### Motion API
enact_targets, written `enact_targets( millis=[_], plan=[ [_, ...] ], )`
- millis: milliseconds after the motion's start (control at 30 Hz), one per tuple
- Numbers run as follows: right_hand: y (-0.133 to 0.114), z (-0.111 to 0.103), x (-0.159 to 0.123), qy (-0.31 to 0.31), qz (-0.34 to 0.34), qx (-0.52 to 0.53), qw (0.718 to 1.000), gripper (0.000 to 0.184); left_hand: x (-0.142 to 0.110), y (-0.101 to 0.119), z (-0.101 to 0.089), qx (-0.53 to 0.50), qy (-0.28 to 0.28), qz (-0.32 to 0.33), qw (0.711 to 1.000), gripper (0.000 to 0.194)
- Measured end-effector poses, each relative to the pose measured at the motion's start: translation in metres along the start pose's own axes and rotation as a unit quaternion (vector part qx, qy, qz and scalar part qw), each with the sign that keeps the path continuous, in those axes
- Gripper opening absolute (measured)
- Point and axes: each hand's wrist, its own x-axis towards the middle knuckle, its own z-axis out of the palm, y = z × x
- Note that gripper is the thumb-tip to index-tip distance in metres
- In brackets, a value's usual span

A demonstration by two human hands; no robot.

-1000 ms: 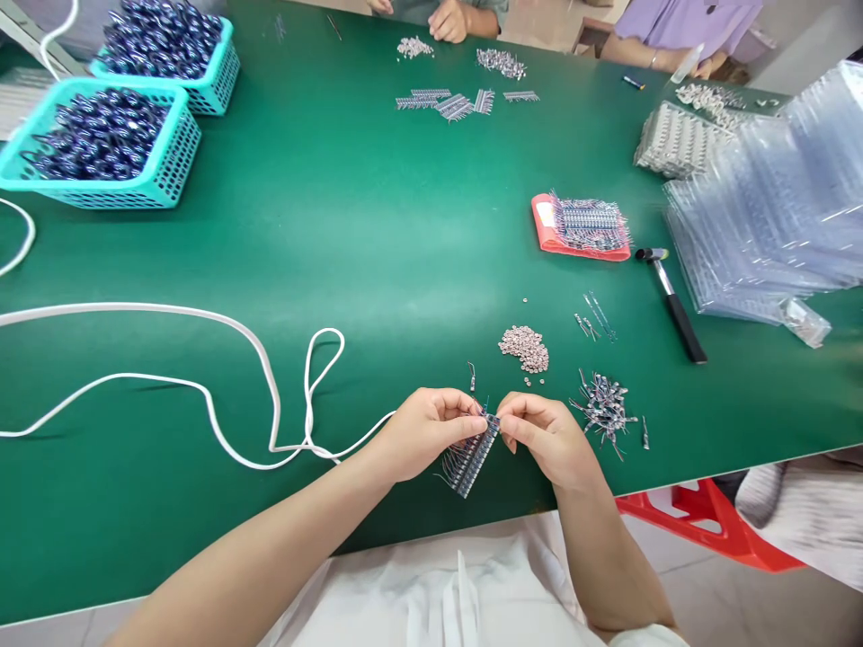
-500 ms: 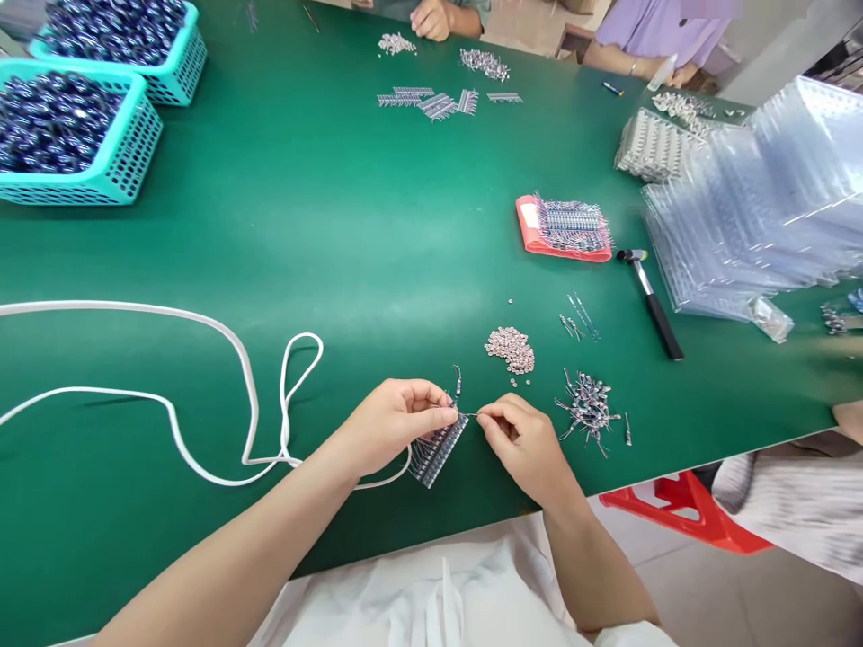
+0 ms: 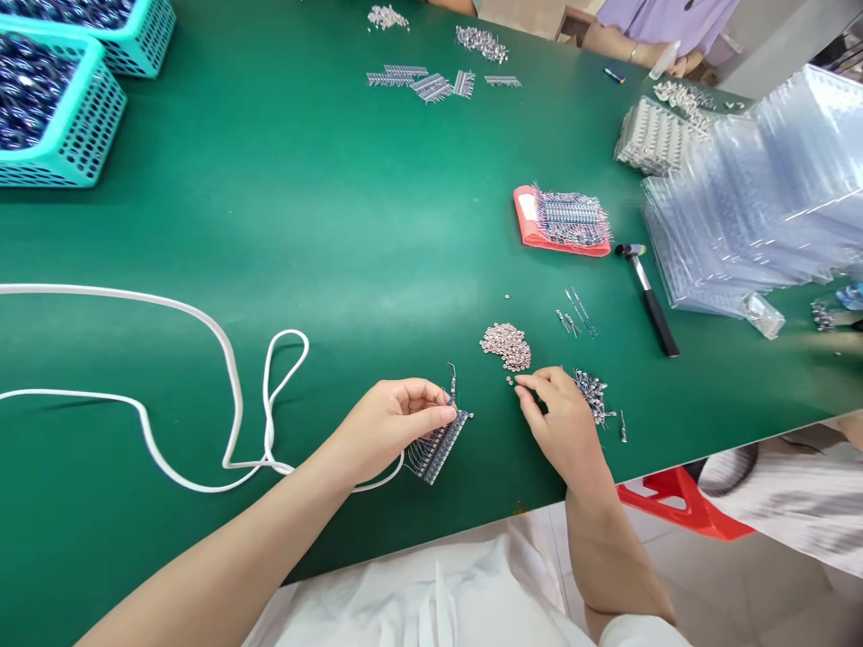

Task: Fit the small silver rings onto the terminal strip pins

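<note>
My left hand (image 3: 397, 418) is closed, thumb against fingers, on a dark strip of small parts with thin wire leads (image 3: 440, 452). A looped wire end stands up beyond those fingertips. Apart from the strip, my right hand (image 3: 556, 424) has its thumb and index finger spread. The index fingertip is close beside a few loose pinkish discs (image 3: 510, 381), just below the pile of small pinkish discs (image 3: 505, 345). Partly hidden behind that hand is a pile of small wire-leaded parts (image 3: 593, 394).
A white cable (image 3: 226, 377) loops across the left. Teal baskets (image 3: 84, 135) of dark shiny pieces stand far left. To the right lie a hammer (image 3: 651, 301), a red-banded bundle of wired parts (image 3: 563, 220) and stacked clear plastic trays (image 3: 748, 198). Another person's arm (image 3: 613, 45) rests at the far edge.
My right hand has left the wire at the strip's end and moved right to the loose discs, its fingers parting. My left hand keeps the strip. The view has shifted slightly.
</note>
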Motion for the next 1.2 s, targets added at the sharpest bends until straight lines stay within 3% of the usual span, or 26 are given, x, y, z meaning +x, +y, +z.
enact_targets(
  millis=[233, 500, 800, 1200],
  plan=[
    [-0.006, 0.010, 0.004, 0.020, -0.035, -0.030, 0.999, 0.019, 0.001, -0.004, -0.001, -0.005, -0.006, -0.003, 1.000, 0.022],
    [-0.005, 0.006, 0.003, 0.004, -0.082, -0.022, 0.996, 0.024, 0.003, -0.004, 0.000, -0.007, -0.001, 0.000, 1.000, 0.021],
    [-0.010, 0.006, -0.003, 0.037, -0.031, 0.015, 0.999, 0.014, 0.003, -0.005, -0.001, -0.007, 0.004, 0.007, 1.000, 0.022],
    [-0.018, 0.018, 0.005, 0.021, -0.049, -0.047, 0.997, 0.012, 0.002, -0.007, -0.003, 0.004, -0.002, 0.003, 1.000, 0.020]
  ],
)
